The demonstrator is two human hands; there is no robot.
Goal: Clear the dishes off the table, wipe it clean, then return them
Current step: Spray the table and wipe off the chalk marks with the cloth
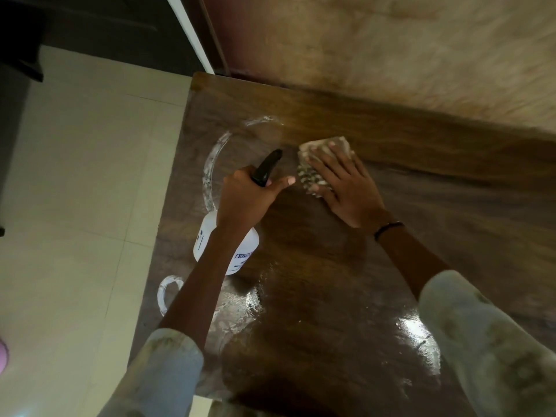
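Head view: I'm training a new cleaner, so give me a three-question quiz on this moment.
1. True or false: the right hand lies flat on the cloth.
2. What does the left hand grip? A) a plate B) the spray bottle C) a sponge
3. Fill in: white ring marks show near the table's ____ edge.

Key: 1 true; 2 B; 3 left
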